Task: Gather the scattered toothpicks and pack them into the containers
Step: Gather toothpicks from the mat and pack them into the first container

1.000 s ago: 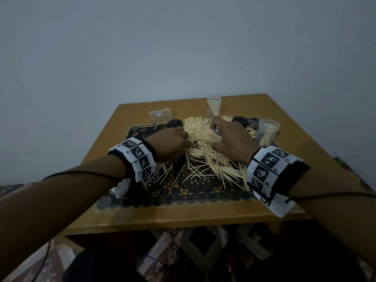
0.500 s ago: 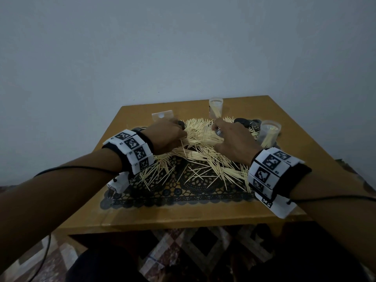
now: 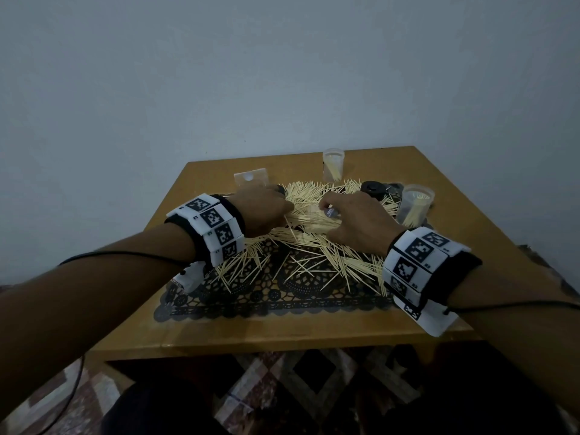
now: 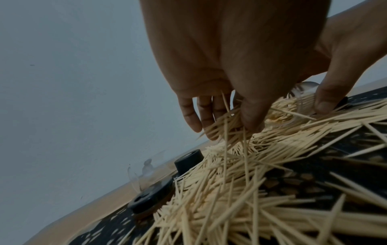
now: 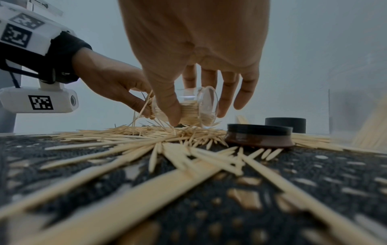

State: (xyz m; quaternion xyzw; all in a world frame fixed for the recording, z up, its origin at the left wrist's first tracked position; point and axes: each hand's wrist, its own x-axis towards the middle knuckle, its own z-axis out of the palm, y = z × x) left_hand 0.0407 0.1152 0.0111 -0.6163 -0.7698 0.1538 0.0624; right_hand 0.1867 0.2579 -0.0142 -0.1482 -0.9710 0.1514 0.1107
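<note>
- No readable writing showed; the wristbands (image 3: 216, 226) carried only black-and-white square code patterns, and the small marks beside them were too small to read.
- The right hand (image 3: 357, 221) gripped a clear jar (image 5: 188, 106) lying on its side, thumb and fingers curled round it just above the pile; the jar was partly filled with toothpicks.
- The left hand (image 3: 262, 211) pinched a bunch of toothpicks at the jar's mouth, fingers curled round them.
- Loose toothpicks (image 3: 301, 246) lay heaped and scattered over the black lace mat (image 3: 282, 296) on the wooden table (image 3: 282, 334), thickest at the far middle between the hands.
- A clear cup (image 3: 333, 164) with some toothpicks stood at the far edge; another clear cup (image 3: 416, 205), also holding toothpicks, stood at the right.
- A flat clear piece (image 3: 251, 178) lay at the far left.
- Black lids (image 5: 259, 136) lay near the jar, to its right.
- Only the right wrist view showed the jar plainly; in the head view the hands hid it.
- The left wrist view showed two black lids (image 4: 188, 160) at the pile's far left edge.
</note>
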